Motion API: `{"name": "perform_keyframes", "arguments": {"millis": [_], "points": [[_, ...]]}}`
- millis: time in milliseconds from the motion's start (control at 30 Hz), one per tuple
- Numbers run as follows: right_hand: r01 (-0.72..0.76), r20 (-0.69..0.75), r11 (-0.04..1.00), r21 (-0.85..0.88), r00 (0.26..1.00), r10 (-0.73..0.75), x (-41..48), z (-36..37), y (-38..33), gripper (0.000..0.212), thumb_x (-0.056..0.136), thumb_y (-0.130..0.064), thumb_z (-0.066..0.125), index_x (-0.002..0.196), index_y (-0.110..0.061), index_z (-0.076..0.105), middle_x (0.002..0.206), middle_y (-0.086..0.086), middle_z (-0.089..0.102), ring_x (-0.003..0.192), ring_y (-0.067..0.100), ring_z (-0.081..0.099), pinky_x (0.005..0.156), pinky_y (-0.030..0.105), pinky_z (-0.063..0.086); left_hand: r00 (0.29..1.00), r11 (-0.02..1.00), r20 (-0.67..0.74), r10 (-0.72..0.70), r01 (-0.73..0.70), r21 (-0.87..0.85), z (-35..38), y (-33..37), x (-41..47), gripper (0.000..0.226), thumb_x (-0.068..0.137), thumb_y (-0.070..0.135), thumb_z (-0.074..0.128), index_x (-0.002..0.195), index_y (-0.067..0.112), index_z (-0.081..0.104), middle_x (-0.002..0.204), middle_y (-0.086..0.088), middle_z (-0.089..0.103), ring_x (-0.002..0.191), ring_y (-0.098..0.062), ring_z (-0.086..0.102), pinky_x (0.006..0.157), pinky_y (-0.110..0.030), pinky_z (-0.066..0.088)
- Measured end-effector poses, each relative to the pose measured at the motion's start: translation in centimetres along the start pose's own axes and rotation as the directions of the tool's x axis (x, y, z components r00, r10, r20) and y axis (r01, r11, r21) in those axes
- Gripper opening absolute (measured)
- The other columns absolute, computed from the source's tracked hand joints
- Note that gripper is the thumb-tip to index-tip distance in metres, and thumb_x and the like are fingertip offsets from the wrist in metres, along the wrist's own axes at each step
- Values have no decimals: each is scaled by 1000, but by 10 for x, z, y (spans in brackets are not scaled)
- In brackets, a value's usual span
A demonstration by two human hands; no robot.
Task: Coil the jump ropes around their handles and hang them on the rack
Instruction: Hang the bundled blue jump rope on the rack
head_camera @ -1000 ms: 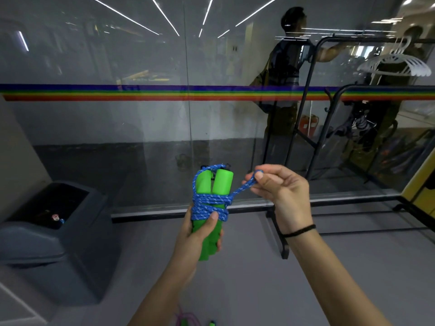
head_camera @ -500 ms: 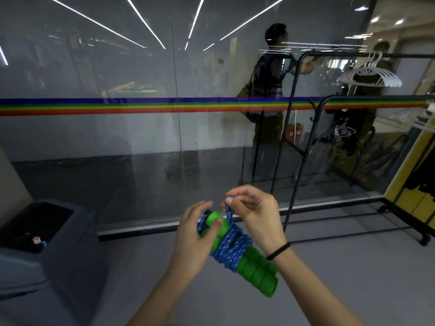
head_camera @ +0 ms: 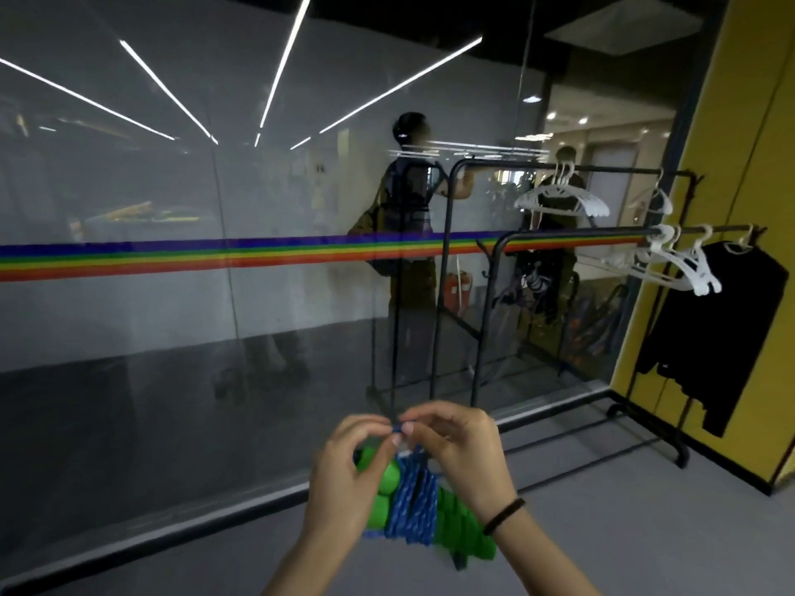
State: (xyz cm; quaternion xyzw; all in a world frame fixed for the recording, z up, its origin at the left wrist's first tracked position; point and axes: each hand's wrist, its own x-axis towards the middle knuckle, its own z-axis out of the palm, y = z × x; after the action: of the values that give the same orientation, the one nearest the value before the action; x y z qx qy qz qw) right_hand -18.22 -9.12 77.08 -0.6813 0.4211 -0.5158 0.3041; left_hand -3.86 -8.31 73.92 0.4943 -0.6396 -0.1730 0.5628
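Observation:
A jump rope with two green foam handles and blue speckled cord wound round them lies tilted between my hands, low in the middle of the view. My left hand grips the handles' upper ends. My right hand reaches over the coil, and both thumbs and forefingers pinch a short loop of the blue cord just above it. The black clothes rack stands ahead to the right against the glass wall.
White hangers and a black garment hang on the rack's right end by a yellow wall. A glass wall with a rainbow stripe runs across the front, reflecting a person and the rack. Grey floor lies beyond my hands.
My view has swung right and up; the grey bin has left view and the rack is nearer. The coil went from upright to tilted, and both hands now pinch the cord end above it.

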Motion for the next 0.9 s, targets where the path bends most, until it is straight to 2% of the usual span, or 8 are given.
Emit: {"name": "perform_keyframes", "arguments": {"millis": [100,233,333,400,533,667,767,900], "points": [[-20,-33,1000,-11,999,20,41,-17,35,6,79,-11,69,77,-16,71,67,0,73,61,10,68,61,20,53,1000,1000,4,11,-11,20,39,-27,41,7,71,48,63,68,42,64,78,18,68,85,-1,62,78,-23,48],[-2,-55,1000,-8,998,2,115,-44,88,6,79,-9,69,77,-15,72,65,1,73,62,10,68,63,20,54,1000,1000,-12,8,-8,9,101,-62,112,25,72,31,76,71,52,63,93,25,64,88,2,59,74,-10,42],[32,-37,999,-22,999,-33,181,-69,125,7,79,-8,69,79,-14,72,62,-2,71,61,9,67,63,18,53,1000,999,-13,27,-28,-25,148,-75,175,4,71,47,62,75,49,63,83,22,67,77,3,62,68,-12,43],[51,-37,998,-28,998,-52,226,-86,144,6,80,-9,69,81,-14,71,64,1,72,62,13,68,63,23,55,998,998,-29,63,-63,29,176,-80,216,16,73,51,51,84,44,60,67,18,66,70,1,62,68,-23,47],[73,-40,996,-51,996,-75,306,-110,172,5,81,-10,67,85,-7,70,64,5,71,59,12,66,60,21,54,996,982,-41,83,-75,171,222,-97,297,9,85,32,57,90,39,54,71,12,65,75,-10,61,80,-45,48],[46,-62,988,-147,997,-56,363,-126,205,6,81,-8,66,85,-7,70,63,-2,68,55,2,62,54,12,48,997,981,51,53,-61,183,263,-128,358,15,86,28,55,89,43,52,79,10,67,83,-12,62,85,-47,47],[25,-94,962,-272,994,-52,401,-138,236,10,78,-12,70,88,-14,72,70,-1,70,61,2,64,60,11,50,995,979,65,80,-91,182,291,-147,396,12,86,29,57,89,40,52,79,10,68,83,-11,64,84,-47,47],[18,-182,921,-390,979,-96,450,-151,258,13,80,-19,67,92,-17,71,78,-2,73,71,4,66,66,22,55,979,978,128,159,-173,112,320,-157,457,5,85,36,51,89,38,55,78,11,67,82,-8,63,84,-46,48]]}}
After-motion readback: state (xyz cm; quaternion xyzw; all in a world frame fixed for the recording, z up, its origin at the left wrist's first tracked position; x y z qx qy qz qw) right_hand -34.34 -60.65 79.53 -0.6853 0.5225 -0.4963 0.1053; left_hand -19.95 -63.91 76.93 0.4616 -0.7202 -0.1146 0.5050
